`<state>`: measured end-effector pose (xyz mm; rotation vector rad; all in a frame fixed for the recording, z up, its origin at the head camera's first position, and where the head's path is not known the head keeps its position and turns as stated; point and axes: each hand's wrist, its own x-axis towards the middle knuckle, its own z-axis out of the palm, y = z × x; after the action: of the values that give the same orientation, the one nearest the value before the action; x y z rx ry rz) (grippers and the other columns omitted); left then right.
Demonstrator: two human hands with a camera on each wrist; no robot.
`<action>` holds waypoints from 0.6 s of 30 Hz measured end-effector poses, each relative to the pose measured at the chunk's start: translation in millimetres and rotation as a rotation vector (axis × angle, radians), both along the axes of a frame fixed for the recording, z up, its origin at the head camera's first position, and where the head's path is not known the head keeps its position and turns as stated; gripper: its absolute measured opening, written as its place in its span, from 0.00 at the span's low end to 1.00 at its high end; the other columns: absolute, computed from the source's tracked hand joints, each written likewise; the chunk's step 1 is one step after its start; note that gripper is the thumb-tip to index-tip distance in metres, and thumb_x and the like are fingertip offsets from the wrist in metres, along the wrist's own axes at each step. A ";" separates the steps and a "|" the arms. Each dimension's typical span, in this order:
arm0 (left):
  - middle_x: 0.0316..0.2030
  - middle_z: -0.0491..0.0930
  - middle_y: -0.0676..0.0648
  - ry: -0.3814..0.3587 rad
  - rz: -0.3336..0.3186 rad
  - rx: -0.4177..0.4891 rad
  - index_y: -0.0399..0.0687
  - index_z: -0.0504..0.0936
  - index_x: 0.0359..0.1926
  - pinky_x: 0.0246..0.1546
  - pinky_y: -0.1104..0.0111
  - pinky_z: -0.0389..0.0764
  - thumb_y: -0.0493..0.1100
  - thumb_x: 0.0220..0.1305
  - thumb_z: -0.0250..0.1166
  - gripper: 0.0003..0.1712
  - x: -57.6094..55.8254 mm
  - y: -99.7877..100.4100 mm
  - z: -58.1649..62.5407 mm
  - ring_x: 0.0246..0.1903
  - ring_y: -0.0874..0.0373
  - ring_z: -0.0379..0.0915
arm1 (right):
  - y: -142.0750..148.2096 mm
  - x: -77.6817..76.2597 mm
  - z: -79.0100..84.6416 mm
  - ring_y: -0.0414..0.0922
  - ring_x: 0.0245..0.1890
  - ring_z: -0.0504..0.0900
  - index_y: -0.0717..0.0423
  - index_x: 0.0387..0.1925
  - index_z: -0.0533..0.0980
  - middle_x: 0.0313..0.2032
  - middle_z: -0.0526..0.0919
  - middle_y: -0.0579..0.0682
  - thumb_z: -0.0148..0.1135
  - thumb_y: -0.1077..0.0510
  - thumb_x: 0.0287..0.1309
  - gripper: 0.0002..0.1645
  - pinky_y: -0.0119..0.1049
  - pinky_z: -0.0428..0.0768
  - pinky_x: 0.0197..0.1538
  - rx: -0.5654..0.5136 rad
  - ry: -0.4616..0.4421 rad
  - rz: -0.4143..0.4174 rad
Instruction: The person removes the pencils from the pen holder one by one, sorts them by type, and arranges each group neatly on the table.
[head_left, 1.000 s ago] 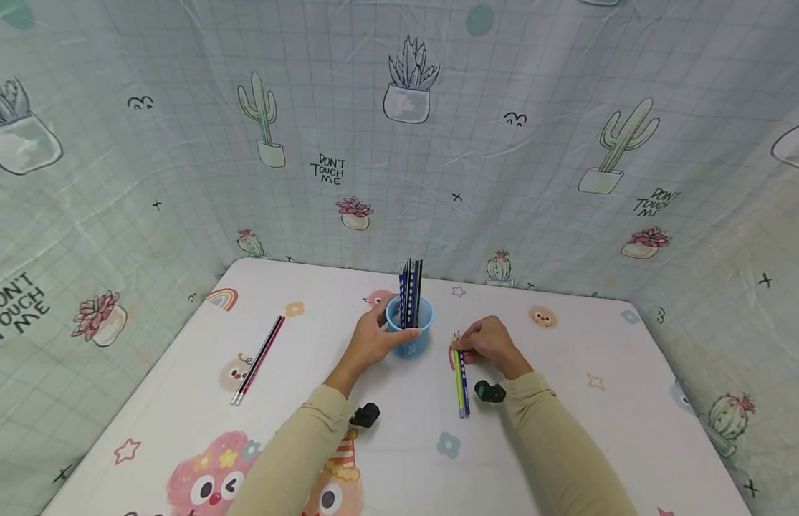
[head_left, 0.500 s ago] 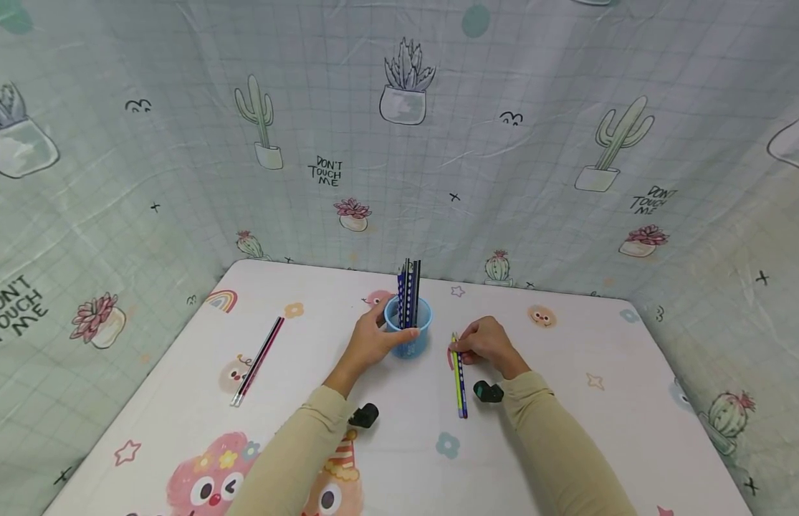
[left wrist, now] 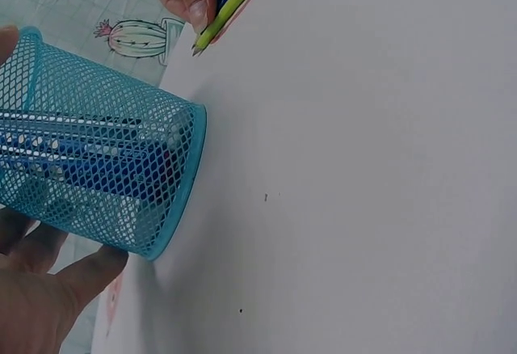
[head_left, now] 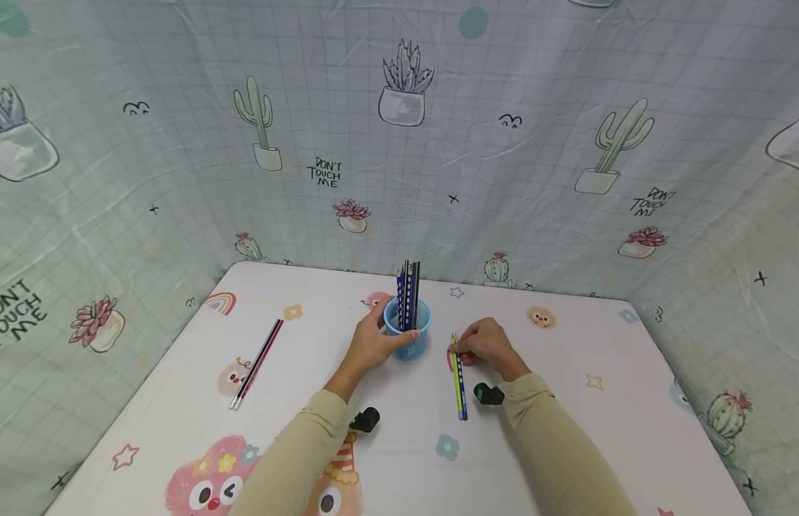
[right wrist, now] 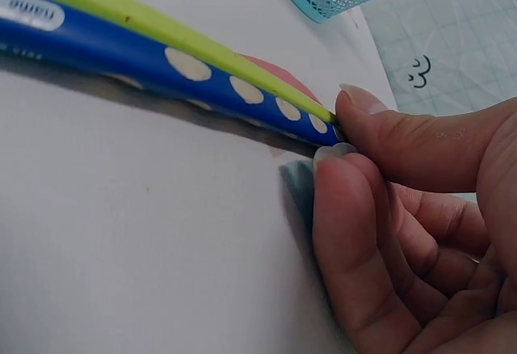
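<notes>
Though illegible overhead, blue pencil's [right wrist: 141,55] "name" [right wrist: 34,8]

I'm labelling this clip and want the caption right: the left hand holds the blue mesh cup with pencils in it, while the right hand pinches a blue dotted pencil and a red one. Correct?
Not quite: the pencil beside the blue dotted pencil is yellow-green, not red, as the right wrist view shows. The rest stands: the left hand holds the blue mesh cup.

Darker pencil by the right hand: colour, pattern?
Blue pencil, pale oval spots; best in the right wrist view.
</notes>
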<state>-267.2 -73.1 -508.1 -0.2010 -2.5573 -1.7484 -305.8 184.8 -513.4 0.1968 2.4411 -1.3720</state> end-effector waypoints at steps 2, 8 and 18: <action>0.72 0.74 0.44 -0.001 0.006 -0.004 0.58 0.67 0.76 0.71 0.42 0.72 0.56 0.57 0.79 0.49 0.4 0.4 -0.2 0.75 0.39 0.66 | 0.8 0.6 0.4 0.39 0.18 0.80 0.63 0.34 0.81 0.26 0.85 0.51 0.79 0.62 0.55 0.12 0.29 0.82 0.25 -0.006 0.006 0.011; 0.71 0.74 0.43 0.010 0.006 0.004 0.58 0.67 0.76 0.70 0.42 0.73 0.56 0.56 0.79 0.49 0.4 1.0 -1.2 0.74 0.39 0.67 | 1.9 1.9 0.3 0.38 0.17 0.80 0.64 0.35 0.82 0.25 0.85 0.51 0.78 0.63 0.55 0.11 0.28 0.82 0.25 -0.026 0.019 0.019; 0.71 0.75 0.43 0.014 -0.006 0.021 0.57 0.67 0.76 0.70 0.41 0.73 0.56 0.57 0.78 0.48 0.8 0.4 -0.5 0.74 0.38 0.67 | -1.1 0.4 1.1 0.41 0.19 0.82 0.63 0.35 0.82 0.27 0.85 0.53 0.76 0.64 0.56 0.09 0.30 0.83 0.26 0.022 0.016 0.008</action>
<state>-266.4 -72.7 -508.7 -0.2194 -2.5303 -1.7691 -305.4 183.8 -512.3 0.1817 2.4688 -1.3491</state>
